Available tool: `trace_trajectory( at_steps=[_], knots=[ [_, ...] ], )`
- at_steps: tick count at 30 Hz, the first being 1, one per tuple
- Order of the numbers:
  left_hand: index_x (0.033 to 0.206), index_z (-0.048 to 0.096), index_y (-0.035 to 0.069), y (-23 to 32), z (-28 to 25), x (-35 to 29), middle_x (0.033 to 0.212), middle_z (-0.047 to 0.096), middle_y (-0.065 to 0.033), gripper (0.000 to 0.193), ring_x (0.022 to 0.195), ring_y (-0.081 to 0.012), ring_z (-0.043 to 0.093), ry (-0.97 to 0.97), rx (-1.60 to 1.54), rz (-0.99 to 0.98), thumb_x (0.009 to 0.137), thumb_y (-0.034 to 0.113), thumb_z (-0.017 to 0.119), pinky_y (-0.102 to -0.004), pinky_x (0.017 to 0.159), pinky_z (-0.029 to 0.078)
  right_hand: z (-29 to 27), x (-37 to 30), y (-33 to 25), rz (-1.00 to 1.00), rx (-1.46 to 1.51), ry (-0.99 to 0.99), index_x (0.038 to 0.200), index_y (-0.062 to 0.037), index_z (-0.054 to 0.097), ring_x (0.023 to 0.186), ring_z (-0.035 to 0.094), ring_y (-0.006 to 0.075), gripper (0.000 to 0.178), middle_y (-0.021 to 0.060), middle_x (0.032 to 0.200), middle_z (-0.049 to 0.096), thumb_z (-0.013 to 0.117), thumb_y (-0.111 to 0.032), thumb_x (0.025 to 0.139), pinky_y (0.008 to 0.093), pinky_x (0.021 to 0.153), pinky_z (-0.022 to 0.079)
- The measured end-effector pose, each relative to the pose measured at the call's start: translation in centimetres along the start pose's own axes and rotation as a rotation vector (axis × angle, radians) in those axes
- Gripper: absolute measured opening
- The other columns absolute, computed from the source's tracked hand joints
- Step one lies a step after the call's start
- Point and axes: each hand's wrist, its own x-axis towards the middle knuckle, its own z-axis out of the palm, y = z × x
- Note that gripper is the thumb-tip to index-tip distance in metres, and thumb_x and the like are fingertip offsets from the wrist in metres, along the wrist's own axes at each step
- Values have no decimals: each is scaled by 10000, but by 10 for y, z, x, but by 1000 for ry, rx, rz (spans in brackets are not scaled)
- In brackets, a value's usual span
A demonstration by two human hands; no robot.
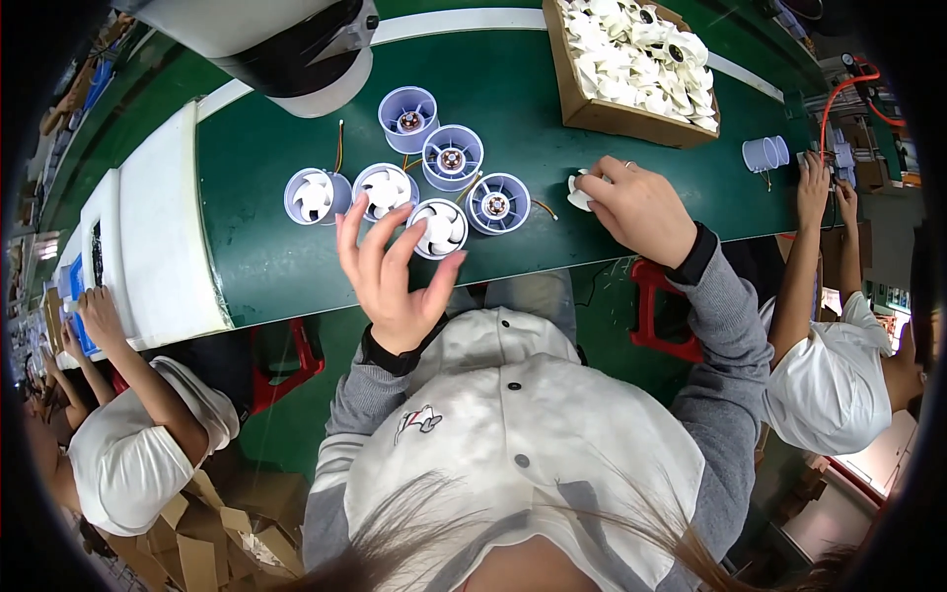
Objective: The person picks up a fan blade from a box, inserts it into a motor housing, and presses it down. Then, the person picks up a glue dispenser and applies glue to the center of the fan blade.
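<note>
My left hand has its fingers spread over a lavender round fan housing that has a white fan blade wheel in it; whether the fingertips touch it I cannot tell. My right hand pinches a loose white fan blade wheel just above the green table. Beside the left hand stand two more housings with white blade wheels, one close by and one farther left. Three housings without blades, one nearest, show copper-coloured motor parts and spokes inside. Thin wires trail from several housings.
A cardboard box full of white blade wheels stands at the back right. A large white and black machine part overhangs the back left. More lavender housings lie at far right. Co-workers sit on both sides; red stools stand below the table edge.
</note>
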Motion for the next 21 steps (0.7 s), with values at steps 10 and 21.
trace_trajectory(
  at_steps=[10, 21],
  knots=[
    [1212, 556, 125, 24, 24, 30, 1158, 569, -29, 668, 1229, -308, 413, -344, 122, 12, 621, 313, 805, -579, 1035, 185, -6, -16, -19, 209, 2172, 293, 1177, -8, 489, 648, 453, 143, 398, 70, 919, 496, 582, -235, 863, 274, 560, 381],
    [1181, 585, 130, 23, 23, 27, 1058, 565, -21, 637, 1149, -282, 464, -261, 125, 1, 613, 313, 807, -568, 1031, 195, 3, -14, -40, 22, 2557, 228, 1240, -15, 453, 711, 443, 113, 438, 54, 973, 455, 580, -230, 880, 244, 558, 375]
  ],
)
